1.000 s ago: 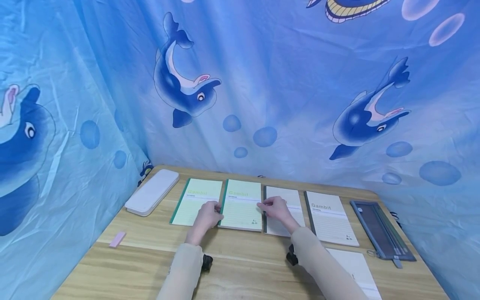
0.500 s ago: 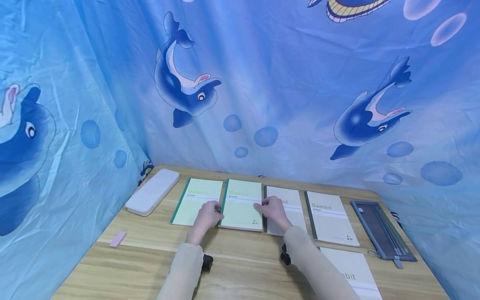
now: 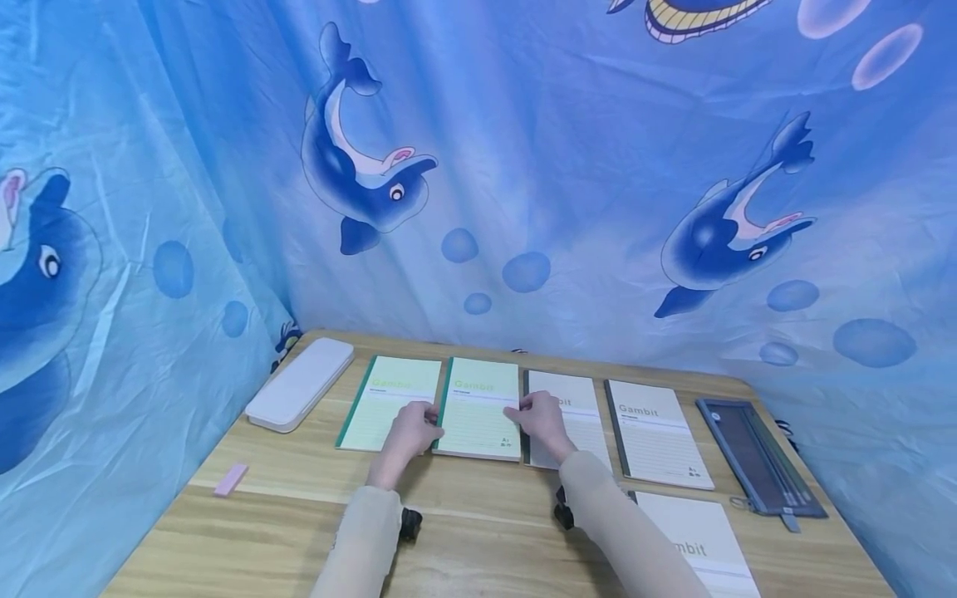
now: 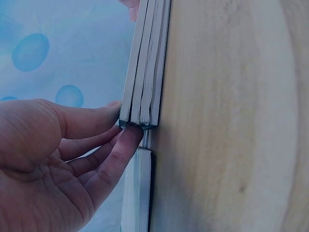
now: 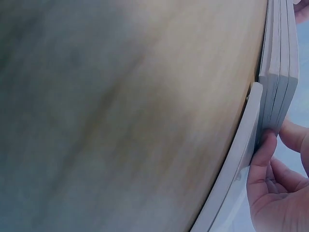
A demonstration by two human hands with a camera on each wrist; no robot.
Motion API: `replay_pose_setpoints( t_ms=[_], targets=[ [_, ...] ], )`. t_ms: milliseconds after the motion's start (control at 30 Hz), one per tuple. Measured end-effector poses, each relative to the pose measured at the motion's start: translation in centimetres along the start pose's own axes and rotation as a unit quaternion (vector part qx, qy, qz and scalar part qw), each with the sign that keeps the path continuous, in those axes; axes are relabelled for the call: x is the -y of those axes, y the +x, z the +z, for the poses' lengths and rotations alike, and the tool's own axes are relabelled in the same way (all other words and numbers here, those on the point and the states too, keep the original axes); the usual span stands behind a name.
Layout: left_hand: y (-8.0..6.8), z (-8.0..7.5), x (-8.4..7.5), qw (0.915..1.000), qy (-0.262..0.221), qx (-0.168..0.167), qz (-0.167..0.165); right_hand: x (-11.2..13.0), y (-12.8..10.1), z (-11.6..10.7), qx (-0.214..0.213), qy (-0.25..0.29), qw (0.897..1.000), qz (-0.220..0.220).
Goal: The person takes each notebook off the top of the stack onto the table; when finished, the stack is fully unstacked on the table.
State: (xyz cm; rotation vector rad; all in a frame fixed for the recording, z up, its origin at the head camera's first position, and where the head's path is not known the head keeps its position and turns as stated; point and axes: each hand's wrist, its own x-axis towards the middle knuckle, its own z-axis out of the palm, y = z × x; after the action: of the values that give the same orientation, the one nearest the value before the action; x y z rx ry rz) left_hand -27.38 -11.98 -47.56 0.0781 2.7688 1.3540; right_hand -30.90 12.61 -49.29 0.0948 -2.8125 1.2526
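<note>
A squared-up stack of several green-spined notebooks (image 3: 482, 407), pale green on top, lies at the middle of the table. My left hand (image 3: 409, 430) grips its left side. In the left wrist view the thumb is at the top cover and the fingers (image 4: 118, 157) curl against the spines of the stack (image 4: 147, 63). My right hand (image 3: 544, 415) pinches the opposite edge, thumb over the cover, fingers (image 5: 263, 159) at the page sides. Beneath the right hand lies a white notebook (image 3: 586, 423), partly hidden. Another green notebook (image 3: 389, 407) lies left of the stack.
Farther right lie a white notebook (image 3: 661, 440) with a dark spine and a grey mesh pencil pouch (image 3: 758, 457). One more white notebook (image 3: 706, 531) sits near the front, partly behind my right sleeve. A white case (image 3: 299, 384) and a pink eraser-like block (image 3: 231, 479) are at left.
My right hand has shifted slightly left, its thumb farther over the stack's edge, and the forearm now covers less of the front notebook. The left hand and the stack have barely moved.
</note>
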Motion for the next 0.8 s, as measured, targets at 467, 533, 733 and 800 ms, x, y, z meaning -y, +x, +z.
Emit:
replay_pose_setpoints(
  t_ms=[467,533,733,800],
  targets=[
    [-0.24,-0.27,-0.17,0.9999,-0.006,0.001,0.012,0.02,-0.03,-0.07,-0.013,0.017,1.0,0.018],
    [-0.18,-0.22,-0.15,0.9999,-0.009,0.001,0.009,0.07,-0.05,-0.22,-0.011,0.027,0.999,0.024],
    [0.05,-0.03,-0.03,1.0,-0.004,0.001,0.006,0.15,-0.16,-0.58,-0.007,0.036,0.999,0.04],
    [0.07,0.03,-0.06,1.0,-0.001,0.0,0.007,0.07,-0.19,-0.67,-0.008,0.033,0.999,0.041]
  ],
)
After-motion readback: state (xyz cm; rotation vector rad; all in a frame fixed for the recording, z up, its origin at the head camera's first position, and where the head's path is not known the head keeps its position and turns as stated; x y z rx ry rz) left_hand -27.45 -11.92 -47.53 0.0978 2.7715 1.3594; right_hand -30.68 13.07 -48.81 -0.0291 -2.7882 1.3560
